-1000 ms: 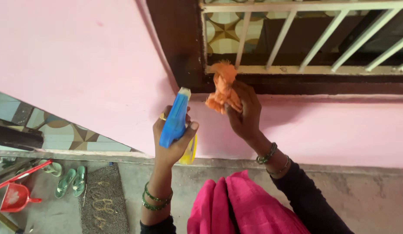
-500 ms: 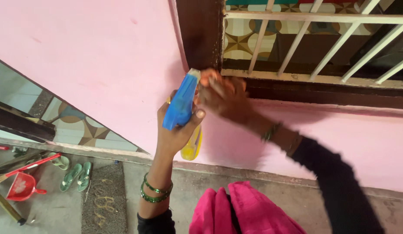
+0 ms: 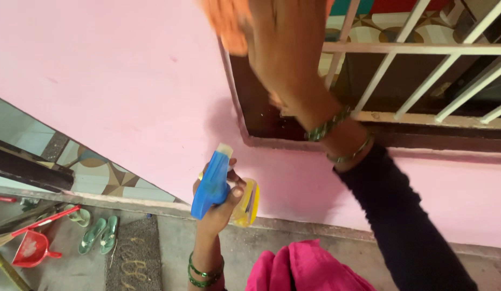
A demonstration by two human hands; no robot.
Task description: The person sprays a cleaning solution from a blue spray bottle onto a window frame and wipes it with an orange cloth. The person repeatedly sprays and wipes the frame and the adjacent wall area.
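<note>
The pink wall fills most of the view, with a dark brown window frame set into it and a white metal grille across the opening. Below runs the grey floor, carrying a brown doormat, a pair of green sandals and a red dustpan near the left edge. A pink garment shows at the bottom edge.

The right hand is raised against the upper left corner of the window frame, fingers closed round an orange cloth that bunches out above and left of the palm; the cloth is blurred, so its exact contact with the wood cannot be told. The left hand hangs lower, away from the wall, wrapped firmly round a spray bottle with a blue trigger head and a yellow body, nozzle pointing up.

Judging from this, the wiping stroke on the frame's vertical side is in hand. The next move seems to call for dragging the cloth along the wood with steady pressure, keeping it clear of the grille bars, while the bottle waits.
</note>
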